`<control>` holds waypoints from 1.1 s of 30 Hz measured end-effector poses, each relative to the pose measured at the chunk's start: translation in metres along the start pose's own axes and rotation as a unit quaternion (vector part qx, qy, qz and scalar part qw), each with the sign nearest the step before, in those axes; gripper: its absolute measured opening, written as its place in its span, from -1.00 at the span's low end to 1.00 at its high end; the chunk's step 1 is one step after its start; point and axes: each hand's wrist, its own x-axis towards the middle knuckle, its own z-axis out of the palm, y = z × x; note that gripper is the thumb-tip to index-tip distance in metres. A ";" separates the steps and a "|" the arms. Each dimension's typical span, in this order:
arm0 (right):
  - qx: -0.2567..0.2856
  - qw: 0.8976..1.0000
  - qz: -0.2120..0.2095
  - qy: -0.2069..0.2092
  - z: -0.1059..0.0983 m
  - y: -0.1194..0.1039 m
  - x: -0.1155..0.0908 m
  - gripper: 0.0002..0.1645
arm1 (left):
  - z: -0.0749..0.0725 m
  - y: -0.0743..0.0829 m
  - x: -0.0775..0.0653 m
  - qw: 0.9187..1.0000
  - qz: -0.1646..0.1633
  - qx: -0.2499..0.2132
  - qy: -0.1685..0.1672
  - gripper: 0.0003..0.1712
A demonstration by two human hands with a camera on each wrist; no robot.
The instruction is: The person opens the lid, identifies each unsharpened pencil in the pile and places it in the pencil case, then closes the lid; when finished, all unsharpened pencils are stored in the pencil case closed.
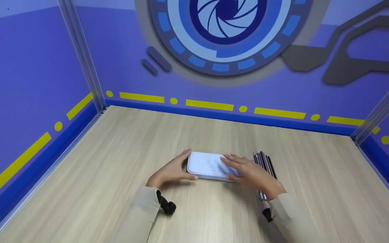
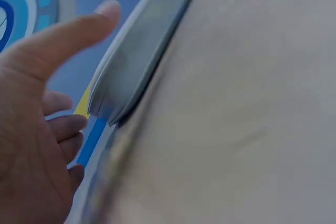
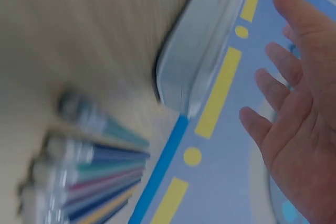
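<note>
A white rectangular case with rounded corners lies closed on the wooden table. My left hand is at its left end, thumb spread towards the front corner and fingers towards the back one. In the left wrist view the loosely bent fingers stand beside the case. My right hand hovers over the right end of the case and hides part of it. The right wrist view has this hand with fingers spread, a gap between them and the case.
Several pencils lie side by side to the right of the case, partly covered by the right hand and wrist. Purple-blue panels wall in the back and sides of the wooden table.
</note>
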 end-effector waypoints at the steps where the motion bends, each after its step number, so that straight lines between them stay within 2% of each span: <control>1: 0.000 1.000 -0.004 -0.006 0.001 -0.001 0.002 -0.25 | 0.002 0.000 0.002 1.000 -0.001 0.001 0.000 0.31; 9: -0.022 0.999 -0.022 -0.031 0.013 -0.009 0.012 -0.26 | 0.014 -0.002 0.005 1.000 -0.010 0.006 0.021 0.28; 15: -0.050 0.998 -0.020 -0.012 0.020 -0.014 0.017 -0.30 | 0.016 -0.004 0.006 0.999 -0.019 0.002 0.045 0.24; 19: -0.101 0.994 -0.048 0.011 0.023 -0.014 0.021 -0.30 | 0.015 -0.006 0.006 0.999 -0.015 0.002 0.052 0.24; 23: -0.173 0.979 -0.098 0.035 0.027 -0.013 0.023 -0.33 | 0.014 -0.007 0.004 0.999 -0.017 -0.001 0.052 0.23; 27: -0.266 0.951 -0.146 0.055 0.028 -0.013 0.024 -0.35 | 0.013 -0.006 0.003 0.998 -0.018 0.001 0.056 0.22; 30: -0.312 0.935 -0.157 0.057 0.028 -0.012 0.023 -0.35 | 0.014 -0.004 0.003 0.998 -0.021 0.003 0.057 0.21; 33: -0.331 0.929 -0.157 0.046 0.028 -0.012 0.020 -0.34 | 0.017 -0.002 0.003 0.998 -0.020 0.003 0.052 0.21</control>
